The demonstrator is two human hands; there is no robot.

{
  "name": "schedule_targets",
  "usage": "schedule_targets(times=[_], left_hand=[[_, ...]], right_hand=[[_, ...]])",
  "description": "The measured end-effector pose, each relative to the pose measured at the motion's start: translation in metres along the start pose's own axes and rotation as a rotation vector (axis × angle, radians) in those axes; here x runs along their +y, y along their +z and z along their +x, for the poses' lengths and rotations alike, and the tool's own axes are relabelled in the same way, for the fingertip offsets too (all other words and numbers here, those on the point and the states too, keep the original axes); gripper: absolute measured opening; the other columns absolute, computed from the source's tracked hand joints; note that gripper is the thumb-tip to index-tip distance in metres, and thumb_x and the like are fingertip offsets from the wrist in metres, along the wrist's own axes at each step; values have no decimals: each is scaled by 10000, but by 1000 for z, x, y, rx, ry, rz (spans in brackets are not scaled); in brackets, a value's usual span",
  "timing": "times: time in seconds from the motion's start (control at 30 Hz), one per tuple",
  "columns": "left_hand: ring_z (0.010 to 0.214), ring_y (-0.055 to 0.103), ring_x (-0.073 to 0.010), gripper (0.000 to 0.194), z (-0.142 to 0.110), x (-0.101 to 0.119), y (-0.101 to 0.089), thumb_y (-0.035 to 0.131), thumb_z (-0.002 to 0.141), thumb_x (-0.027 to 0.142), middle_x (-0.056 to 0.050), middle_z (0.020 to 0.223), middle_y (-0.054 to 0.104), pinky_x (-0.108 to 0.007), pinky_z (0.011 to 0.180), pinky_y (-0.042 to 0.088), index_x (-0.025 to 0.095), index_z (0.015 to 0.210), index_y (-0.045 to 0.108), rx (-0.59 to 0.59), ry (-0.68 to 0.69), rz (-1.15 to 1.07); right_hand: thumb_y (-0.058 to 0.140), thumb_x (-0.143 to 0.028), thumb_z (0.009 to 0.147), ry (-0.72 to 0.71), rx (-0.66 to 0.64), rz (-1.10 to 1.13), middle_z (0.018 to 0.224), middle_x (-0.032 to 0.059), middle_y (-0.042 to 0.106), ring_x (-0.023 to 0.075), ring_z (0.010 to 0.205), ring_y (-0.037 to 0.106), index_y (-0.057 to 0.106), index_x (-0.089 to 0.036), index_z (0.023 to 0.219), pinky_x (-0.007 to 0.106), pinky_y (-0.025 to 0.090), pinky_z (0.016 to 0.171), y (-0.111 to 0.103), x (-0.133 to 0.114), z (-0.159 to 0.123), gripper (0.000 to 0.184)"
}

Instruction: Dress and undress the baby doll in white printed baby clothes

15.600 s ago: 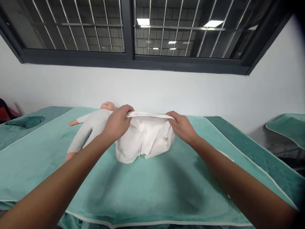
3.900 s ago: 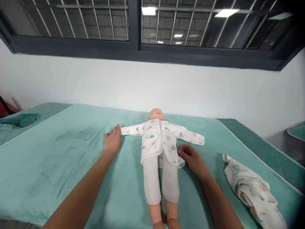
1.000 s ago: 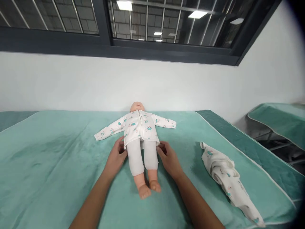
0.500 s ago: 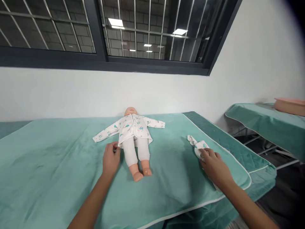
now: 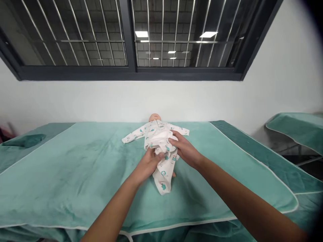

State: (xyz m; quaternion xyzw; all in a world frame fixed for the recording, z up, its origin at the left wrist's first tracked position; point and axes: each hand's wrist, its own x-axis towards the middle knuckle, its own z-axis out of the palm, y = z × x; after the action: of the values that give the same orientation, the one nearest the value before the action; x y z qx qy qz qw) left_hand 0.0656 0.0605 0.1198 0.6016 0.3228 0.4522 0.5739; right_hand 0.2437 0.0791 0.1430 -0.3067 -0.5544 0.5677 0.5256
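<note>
Note left hand (image 5: pixel 148 164) pinching the bunched left side of the garment (image 5: pixel 163 174). Locate the garment between both hands, over the lower body of the doll (image 5: pixel 154 117), narrow end toward the near edge of the green cover (image 5: pixel 88 158). Treat as thin, light and soft, likely to fold or sag rather than break; expect little slip. Take hold at the gathered upper edge, one side per hand. Note right hand (image 5: pixel 185 149) grasping the upper right edge, fingers across the fabric. Regard as hidden: some left fingertips, in the folds; part of the shirt (image 5: pixel 135 135); most of the doll's legs. Cannot tell whether the garment touches the legs.
</note>
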Motion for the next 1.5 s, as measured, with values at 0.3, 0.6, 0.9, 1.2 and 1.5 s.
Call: schedule_targets(times=[0.3,0.6,0.9,1.2,1.5], left_hand=[[917,628,-244,375,7,46,-30,634,796,453,-52,984,715,-317,784,469,175,1044,682,397,70,188],[539,388,-115,163,26,110,-55,484,775,270,29,590,429,-226,467,285,195,633,454,706,302,479],[512,510,-135,213,45,159,-38,573,718,231,12,649,551,-231,489,367,197,929,575,651,230,466],[531,516,-145,331,44,166,-41,613,668,200,5,649,542,-275,560,416,180,997,600,600,118,376],[957,604,-213,355,10,150,-18,743,682,245,-43,1126,582,-294,760,488,229,1021,640,494,327,579]], right_hand=[[677,-272,782,-223,-81,-632,1365,49,501,206,1193,505,446,-295,1376,364,437,979,18,-4,8,638],[490,-221,847,-138,61,-1134,854,-3,631,170,721,566,629,-247,1016,285,401,618,6,-21,25,221],[567,-346,927,-938,-143,-1490,1323,111,520,295,1227,441,519,-214,1259,436,373,965,56,-66,5,360],[612,-105,834,-873,-250,-1734,1267,80,515,269,1070,451,628,-212,980,398,370,813,61,-53,16,182],[513,-135,798,-564,38,-844,1009,31,552,187,962,513,602,-183,770,317,423,795,50,-76,38,105]])
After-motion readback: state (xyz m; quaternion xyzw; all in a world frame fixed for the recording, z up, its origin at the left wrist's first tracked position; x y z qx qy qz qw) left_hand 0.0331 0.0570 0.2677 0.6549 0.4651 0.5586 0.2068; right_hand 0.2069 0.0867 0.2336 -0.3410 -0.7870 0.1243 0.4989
